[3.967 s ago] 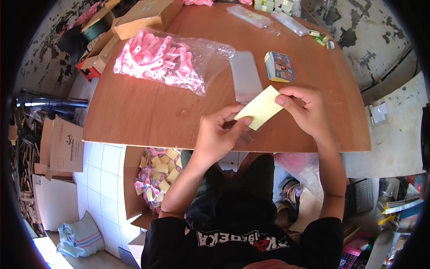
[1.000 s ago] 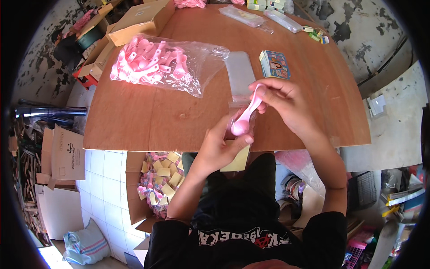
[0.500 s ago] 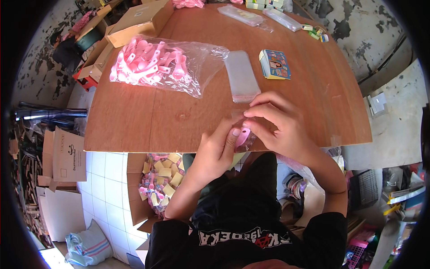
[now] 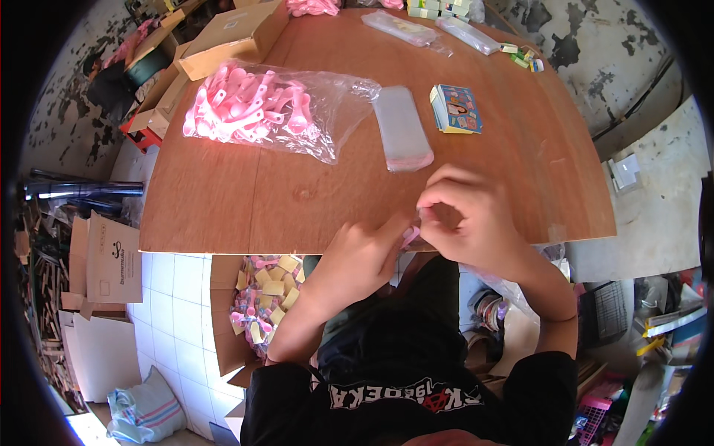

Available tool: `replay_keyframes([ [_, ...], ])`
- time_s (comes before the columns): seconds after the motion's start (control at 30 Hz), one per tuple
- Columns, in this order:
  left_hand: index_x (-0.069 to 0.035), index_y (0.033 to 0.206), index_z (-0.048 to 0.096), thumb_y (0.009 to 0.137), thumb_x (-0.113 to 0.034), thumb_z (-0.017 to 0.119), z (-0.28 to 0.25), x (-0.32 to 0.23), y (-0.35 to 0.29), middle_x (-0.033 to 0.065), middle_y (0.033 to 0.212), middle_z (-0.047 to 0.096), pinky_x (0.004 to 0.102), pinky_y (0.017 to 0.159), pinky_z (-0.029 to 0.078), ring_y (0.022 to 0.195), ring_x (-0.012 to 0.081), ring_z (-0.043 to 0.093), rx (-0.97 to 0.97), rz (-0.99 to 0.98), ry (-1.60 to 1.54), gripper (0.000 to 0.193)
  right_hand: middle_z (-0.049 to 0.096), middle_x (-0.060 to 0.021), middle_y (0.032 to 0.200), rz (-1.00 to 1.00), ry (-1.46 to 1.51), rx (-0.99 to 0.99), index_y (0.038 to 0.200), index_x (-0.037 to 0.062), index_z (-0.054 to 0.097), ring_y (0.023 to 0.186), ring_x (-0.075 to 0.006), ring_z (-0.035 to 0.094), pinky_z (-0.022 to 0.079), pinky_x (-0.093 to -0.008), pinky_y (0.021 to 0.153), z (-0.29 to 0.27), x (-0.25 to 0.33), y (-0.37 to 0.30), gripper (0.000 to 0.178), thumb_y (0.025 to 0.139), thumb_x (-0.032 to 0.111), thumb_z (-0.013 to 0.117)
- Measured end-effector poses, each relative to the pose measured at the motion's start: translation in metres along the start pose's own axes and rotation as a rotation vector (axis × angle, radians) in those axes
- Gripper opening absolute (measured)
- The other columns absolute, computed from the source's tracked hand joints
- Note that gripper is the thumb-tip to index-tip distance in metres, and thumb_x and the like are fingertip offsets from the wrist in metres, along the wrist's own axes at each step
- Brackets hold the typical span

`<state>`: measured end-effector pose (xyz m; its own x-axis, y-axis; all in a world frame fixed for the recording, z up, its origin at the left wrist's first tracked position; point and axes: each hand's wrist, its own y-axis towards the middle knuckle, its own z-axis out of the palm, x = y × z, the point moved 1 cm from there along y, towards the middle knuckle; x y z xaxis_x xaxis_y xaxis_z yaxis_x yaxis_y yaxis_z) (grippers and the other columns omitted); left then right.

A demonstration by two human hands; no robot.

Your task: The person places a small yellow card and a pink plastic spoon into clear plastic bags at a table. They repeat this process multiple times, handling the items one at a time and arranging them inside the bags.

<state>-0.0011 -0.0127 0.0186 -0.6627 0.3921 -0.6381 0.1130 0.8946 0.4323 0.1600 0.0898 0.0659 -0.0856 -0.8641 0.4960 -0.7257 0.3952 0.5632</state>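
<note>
At the table's near edge, my left hand [image 4: 362, 256] is closed on a pink plastic spoon [image 4: 410, 236] in a small clear bag; most of the spoon is hidden by fingers. My right hand [image 4: 476, 215] pinches the upper edge of that bag, thumb against forefinger. Just beyond my hands lies a stack of clear plastic bags [image 4: 403, 126]. To its right sits a stack of printed cards [image 4: 456, 109] with blue faces. A large clear bag of pink spoons [image 4: 245, 108] rests on the left, its mouth toward the stack.
The wooden table [image 4: 312, 212] has a curved outline. A cardboard box [image 4: 230, 37] stands at its far left, and bag packs [image 4: 401, 28] lie at the back. Below the near edge, an open carton [image 4: 225, 312] holds packed pink spoons with yellowish cards. A white sack [image 4: 146, 407] is on the floor.
Both hands have come slightly nearer to me, and the left has turned so its fingers cover more of the spoon. My right fingers have closed into a tighter pinch on the bag's edge.
</note>
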Motion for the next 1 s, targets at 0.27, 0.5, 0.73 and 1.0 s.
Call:
replay_keyframes([
  [0.27, -0.001, 0.13, 0.057, 0.101, -0.007, 0.048, 0.012, 0.001, -0.008, 0.0166, 0.122, 0.065, 0.0337, 0.078, 0.058, 0.096, 0.0257, 0.07, -0.133, -0.072, -0.621, 0.032, 0.065, -0.0071, 0.09, 0.551, 0.889, -0.213, 0.095, -0.0001, 0.062, 0.076, -0.0128, 0.061, 0.05, -0.0278, 0.07, -0.033, -0.029, -0.03, 0.012, 0.088, 0.01, 0.065],
  [0.5, -0.001, 0.131, 0.057, 0.104, -0.013, 0.043, 0.013, 0.01, -0.012, 0.0154, 0.126, 0.064, 0.029, 0.084, 0.053, 0.097, 0.0194, 0.068, -0.268, -0.206, -0.726, 0.032, 0.069, -0.0084, 0.09, 0.601, 0.356, -0.459, 0.097, 0.0023, 0.064, 0.077, -0.0187, 0.067, 0.053, -0.0316, 0.067, -0.176, -0.195, -0.068, 0.013, 0.091, 0.013, 0.06],
  [0.73, -0.001, 0.13, 0.057, 0.104, -0.011, 0.043, 0.013, 0.01, -0.009, 0.0162, 0.126, 0.064, 0.028, 0.085, 0.05, 0.098, 0.0198, 0.068, -0.258, -0.165, -0.632, 0.032, 0.071, -0.0119, 0.088, 0.687, -0.972, -0.054, 0.104, 0.0112, 0.07, 0.08, -0.0296, 0.07, 0.055, -0.0381, 0.07, -0.191, -0.261, -0.107, 0.022, 0.084, 0.017, 0.067],
  [1.0, 0.001, 0.131, 0.055, 0.105, -0.015, 0.042, 0.012, 0.016, -0.009, 0.0168, 0.129, 0.062, 0.032, 0.095, 0.048, 0.111, 0.0226, 0.064, -0.253, -0.213, -0.697, 0.033, 0.072, -0.0153, 0.102, 0.625, -0.624, 0.026, 0.116, 0.0051, 0.067, 0.089, -0.0263, 0.071, 0.055, -0.0359, 0.076, -0.207, -0.236, -0.11, 0.032, 0.085, 0.009, 0.062],
])
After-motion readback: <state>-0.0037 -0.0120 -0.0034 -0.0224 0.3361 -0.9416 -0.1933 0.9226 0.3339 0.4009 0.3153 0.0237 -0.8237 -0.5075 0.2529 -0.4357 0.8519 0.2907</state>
